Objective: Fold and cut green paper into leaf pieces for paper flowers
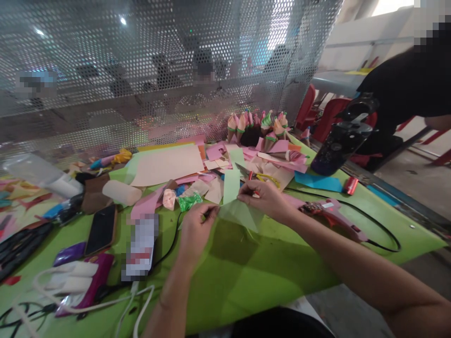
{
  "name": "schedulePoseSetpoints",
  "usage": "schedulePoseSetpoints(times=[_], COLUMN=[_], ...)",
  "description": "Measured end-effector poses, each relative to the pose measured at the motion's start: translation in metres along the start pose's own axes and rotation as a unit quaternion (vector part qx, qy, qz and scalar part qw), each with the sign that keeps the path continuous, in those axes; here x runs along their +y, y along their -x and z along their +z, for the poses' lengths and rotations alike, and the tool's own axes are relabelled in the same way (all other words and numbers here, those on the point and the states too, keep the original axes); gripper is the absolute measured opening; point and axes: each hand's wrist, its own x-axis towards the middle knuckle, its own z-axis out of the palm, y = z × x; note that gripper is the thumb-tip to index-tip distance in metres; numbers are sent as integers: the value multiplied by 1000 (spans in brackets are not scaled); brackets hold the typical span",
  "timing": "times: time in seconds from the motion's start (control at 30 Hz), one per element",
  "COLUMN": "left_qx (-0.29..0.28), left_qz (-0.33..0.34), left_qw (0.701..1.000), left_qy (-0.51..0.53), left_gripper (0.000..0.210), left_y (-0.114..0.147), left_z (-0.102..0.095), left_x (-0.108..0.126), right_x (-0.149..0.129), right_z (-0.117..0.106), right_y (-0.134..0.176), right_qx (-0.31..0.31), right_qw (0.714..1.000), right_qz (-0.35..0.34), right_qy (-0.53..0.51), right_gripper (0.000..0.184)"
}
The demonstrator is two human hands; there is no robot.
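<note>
A pale green sheet of paper (241,217) is stretched between my two hands just above the green table. My left hand (199,224) pinches its left corner between thumb and fingers. At the upper edge, my right hand (262,199) pinches it too. Directly beyond the sheet lies another light green paper strip (231,186), with yellow-handled scissors (266,178) to its right. A crumpled green wrapper (190,201) and a pale pink lump (169,199) sit close to my left hand. The pink glue gun (336,218) rests to the right of my right wrist.
Several paper ice-cream cones (246,124) stand at the back, before a perforated metal panel (141,70). A dark bottle (340,141) stands at right, near a person in black (405,84). Phones (102,230), a purple power strip (86,284) and cables occupy the left.
</note>
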Motion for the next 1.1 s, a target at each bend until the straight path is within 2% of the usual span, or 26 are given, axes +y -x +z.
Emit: schedulePoseSetpoints(times=[0.17,0.3,0.57,0.73,0.87,1.1], left_qx=[1,-2,-8,3,-32,-17], left_qz=[1,-24,-26,7,58,51], left_qw=[1000,1000,1000,999,996,997], left_qy=[-9,-9,-10,-44,-57,-55], left_gripper=[15,18,19,14,17,9], left_y=[0,0,-1,-2,0,3], left_z=[0,-2,-8,-7,-1,2], left_x=[4,0,-5,-2,3,4], right_x=[1,4,4,0,-4,-7], right_z=[3,0,-4,-1,7,11], right_y=[2,1,0,2,6,8], right_qx=[-8,7,7,17,4,13], right_qw=[1000,1000,1000,998,992,995], right_qz=[5,6,6,-39,-85,-64], right_qy=[3,-10,-14,49,90,72], right_gripper=[9,8,13,9,8,2])
